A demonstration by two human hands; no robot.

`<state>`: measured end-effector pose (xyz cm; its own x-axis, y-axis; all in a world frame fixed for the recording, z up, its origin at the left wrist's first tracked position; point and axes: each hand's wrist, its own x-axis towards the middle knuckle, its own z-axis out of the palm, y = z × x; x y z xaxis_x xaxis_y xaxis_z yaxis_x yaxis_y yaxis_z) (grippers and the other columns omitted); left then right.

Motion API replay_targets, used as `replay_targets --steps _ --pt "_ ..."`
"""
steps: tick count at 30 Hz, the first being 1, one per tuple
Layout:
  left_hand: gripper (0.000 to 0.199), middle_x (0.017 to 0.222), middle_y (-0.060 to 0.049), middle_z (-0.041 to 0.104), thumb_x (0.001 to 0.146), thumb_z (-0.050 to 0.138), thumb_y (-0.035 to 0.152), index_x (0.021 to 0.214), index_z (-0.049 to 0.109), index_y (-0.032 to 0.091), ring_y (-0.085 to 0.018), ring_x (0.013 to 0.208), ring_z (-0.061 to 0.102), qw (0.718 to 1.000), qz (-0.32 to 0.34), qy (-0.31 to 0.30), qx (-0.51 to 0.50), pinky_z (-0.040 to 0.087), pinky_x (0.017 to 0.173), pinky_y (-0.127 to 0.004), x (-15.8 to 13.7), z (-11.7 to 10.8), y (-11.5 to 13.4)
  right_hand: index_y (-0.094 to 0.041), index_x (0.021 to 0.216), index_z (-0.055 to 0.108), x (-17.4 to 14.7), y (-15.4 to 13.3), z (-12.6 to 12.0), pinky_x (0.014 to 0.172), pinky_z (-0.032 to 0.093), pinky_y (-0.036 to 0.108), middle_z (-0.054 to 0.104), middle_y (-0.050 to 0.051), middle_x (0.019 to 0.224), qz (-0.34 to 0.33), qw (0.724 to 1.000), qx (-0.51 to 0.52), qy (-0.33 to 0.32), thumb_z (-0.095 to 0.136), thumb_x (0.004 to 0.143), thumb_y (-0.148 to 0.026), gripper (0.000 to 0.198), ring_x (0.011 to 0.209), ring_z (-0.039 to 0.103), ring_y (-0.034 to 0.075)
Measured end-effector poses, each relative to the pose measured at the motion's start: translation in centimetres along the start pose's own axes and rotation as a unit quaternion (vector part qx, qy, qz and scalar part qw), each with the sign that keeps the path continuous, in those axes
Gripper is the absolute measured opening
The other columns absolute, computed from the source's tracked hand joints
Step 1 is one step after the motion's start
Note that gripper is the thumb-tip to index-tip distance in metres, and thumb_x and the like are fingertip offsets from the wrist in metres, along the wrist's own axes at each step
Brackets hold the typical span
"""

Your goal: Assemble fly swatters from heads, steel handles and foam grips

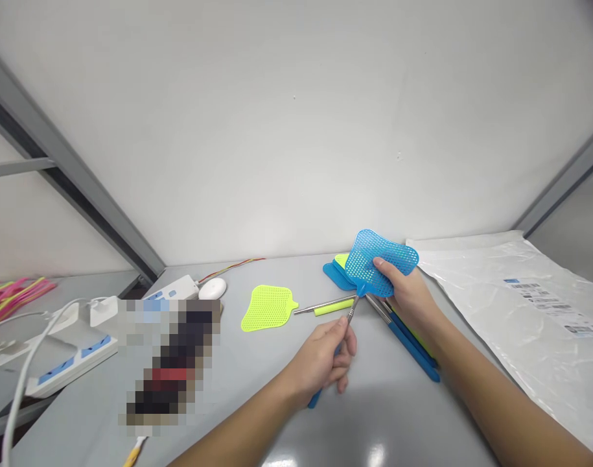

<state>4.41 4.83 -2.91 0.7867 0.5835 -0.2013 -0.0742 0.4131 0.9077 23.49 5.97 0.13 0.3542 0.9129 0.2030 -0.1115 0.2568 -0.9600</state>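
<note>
My right hand [407,292] grips the perforated head of a blue fly swatter [367,256], thumb across its face. Closed round the metal rod of that same swatter is my left hand [328,357], with the blue handle end sticking out below the fingers. Head and rod meet at the neck between my hands. Left of them a yellow-green swatter head [267,308] lies flat, beside a metal rod with a yellow-green handle [334,307]. Behind and under my right hand are more blue swatter heads [337,275] and rods with blue handles [413,350], partly hidden.
A white plastic mailing bag [510,311] covers the table's right side. On the left are power strips [72,370] with plugs and cables, a round white device [212,288] and a blurred-out object [172,363]. Pink and yellow items [14,295] lie far left. A wall [296,143] stands behind.
</note>
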Motion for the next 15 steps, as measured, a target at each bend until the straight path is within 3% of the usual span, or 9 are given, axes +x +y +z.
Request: replay_targets --steps 5,15 --pt "0.045 0.045 0.012 0.026 0.092 0.034 0.058 0.073 0.047 0.018 -0.003 0.030 0.019 1.000 -0.012 -0.012 -0.004 0.040 0.043 -0.022 -0.11 -0.10 0.27 -0.023 0.073 0.051 -0.14 0.01 0.05 0.040 0.033 0.024 0.047 -0.005 0.059 0.009 1.000 -0.005 -0.014 0.066 0.078 -0.046 0.028 0.048 0.042 0.011" --pt "0.043 0.043 0.012 0.023 0.090 0.038 0.058 0.073 0.044 0.019 -0.003 0.031 0.017 0.999 -0.027 -0.024 -0.016 0.040 0.045 -0.023 -0.25 -0.34 0.37 -0.024 0.074 0.052 -0.46 0.19 0.25 0.041 0.034 0.025 0.049 -0.004 0.058 0.032 0.999 -0.015 -0.030 0.065 0.078 -0.048 0.028 0.048 0.043 0.012"
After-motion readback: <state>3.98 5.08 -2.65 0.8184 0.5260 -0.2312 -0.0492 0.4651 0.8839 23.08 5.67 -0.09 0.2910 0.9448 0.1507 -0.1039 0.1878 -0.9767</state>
